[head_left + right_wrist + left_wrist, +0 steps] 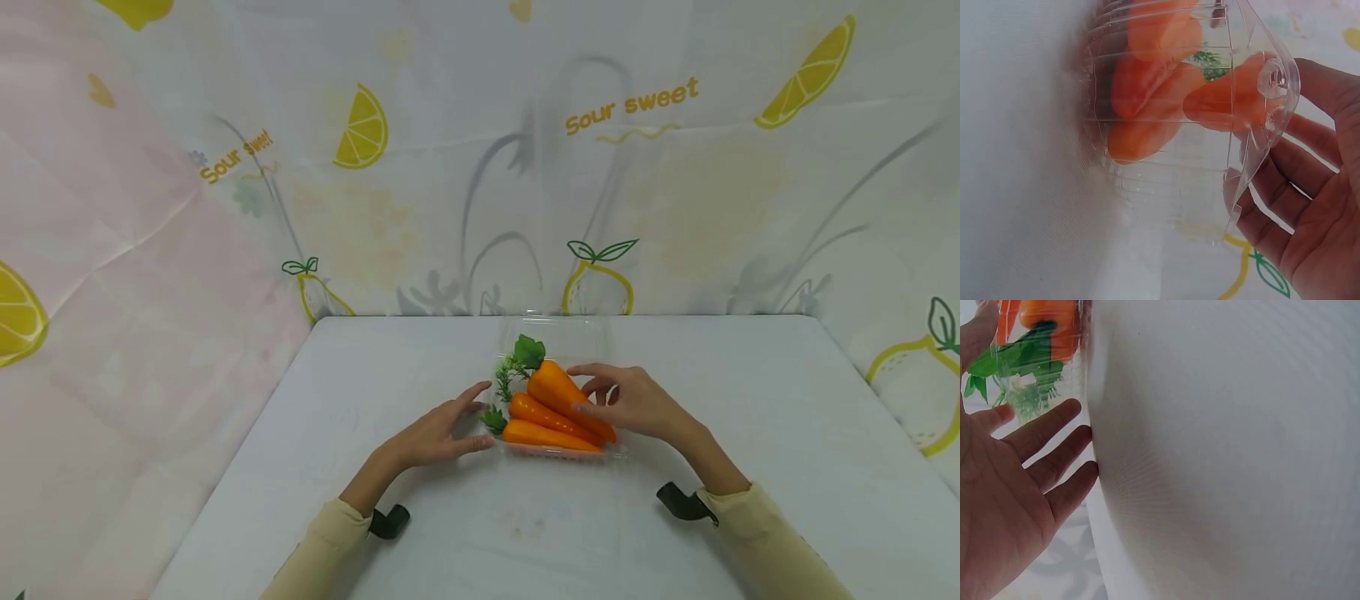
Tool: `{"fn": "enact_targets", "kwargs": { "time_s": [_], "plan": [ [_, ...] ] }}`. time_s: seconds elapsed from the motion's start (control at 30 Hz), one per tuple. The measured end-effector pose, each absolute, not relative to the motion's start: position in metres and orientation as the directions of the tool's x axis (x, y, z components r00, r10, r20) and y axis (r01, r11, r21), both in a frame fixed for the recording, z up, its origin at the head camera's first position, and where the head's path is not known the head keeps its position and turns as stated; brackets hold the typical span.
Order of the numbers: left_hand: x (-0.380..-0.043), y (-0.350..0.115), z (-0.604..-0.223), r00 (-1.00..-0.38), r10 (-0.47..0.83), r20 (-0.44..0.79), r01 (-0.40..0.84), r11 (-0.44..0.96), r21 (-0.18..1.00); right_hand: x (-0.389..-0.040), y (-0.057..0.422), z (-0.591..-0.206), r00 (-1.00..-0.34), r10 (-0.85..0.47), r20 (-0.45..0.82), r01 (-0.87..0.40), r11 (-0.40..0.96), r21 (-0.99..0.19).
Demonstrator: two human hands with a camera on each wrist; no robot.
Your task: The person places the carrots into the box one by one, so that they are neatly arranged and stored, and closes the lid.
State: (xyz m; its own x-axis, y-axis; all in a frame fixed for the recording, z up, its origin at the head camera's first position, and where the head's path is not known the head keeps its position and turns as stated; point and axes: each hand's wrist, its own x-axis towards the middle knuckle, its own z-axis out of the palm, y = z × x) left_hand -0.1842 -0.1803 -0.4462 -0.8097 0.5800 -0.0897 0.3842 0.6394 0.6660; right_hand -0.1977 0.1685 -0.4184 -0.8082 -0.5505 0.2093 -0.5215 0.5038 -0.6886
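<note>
Orange carrots with green leafy tops lie in a clear plastic box (555, 452); three show in the head view: an upper carrot (553, 385), a middle carrot (551, 415) and a front carrot (547, 435). Their leaves (529, 352) point left. At the box's left end, my left hand (435, 433) has its fingers spread and holds nothing. Over the right end is my right hand (633, 400), its thumb lying across the upper carrot. In the right wrist view, the loosely bent fingers (1300, 165) of that hand are seen beside the clear wall. Contact of its fingertips with the carrot is unclear.
The box's clear lid (573, 335) stands folded open behind it. All of this is on a white-covered table (375, 367), with a lemon-print cloth (450, 208) hanging behind. Dark wrist cameras, left (391, 522) and right (684, 502), are by the cuffs.
</note>
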Motion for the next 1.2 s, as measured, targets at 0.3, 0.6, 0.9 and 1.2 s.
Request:
{"fn": "enact_targets", "kwargs": {
  "time_s": [0.3, 0.6, 0.9, 1.2],
  "plan": [
    [-0.1827, -0.1795, -0.4448, -0.815, 0.572, -0.097, 0.376, 0.648, 0.663, -0.1959, 0.1648, -0.4201, -0.778, -0.602, 0.177, -0.537, 0.493, -0.684],
    [-0.1826, -0.1796, -0.4447, -0.815, 0.571, -0.098, 0.374, 0.648, 0.664, -0.1965, 0.1642, -0.4233, -0.744, -0.641, 0.188, -0.568, 0.458, -0.684],
    [-0.1830, -0.1798, -0.4456, -0.817, 0.568, -0.098, 0.373, 0.650, 0.662, -0.1973, 0.1620, -0.4257, -0.726, -0.663, 0.182, -0.582, 0.452, -0.676],
    [-0.1833, -0.1802, -0.4459, -0.822, 0.560, -0.104, 0.366, 0.660, 0.656, -0.1963, 0.1591, -0.4239, -0.703, -0.685, 0.189, -0.605, 0.438, -0.664]
  ]
}}
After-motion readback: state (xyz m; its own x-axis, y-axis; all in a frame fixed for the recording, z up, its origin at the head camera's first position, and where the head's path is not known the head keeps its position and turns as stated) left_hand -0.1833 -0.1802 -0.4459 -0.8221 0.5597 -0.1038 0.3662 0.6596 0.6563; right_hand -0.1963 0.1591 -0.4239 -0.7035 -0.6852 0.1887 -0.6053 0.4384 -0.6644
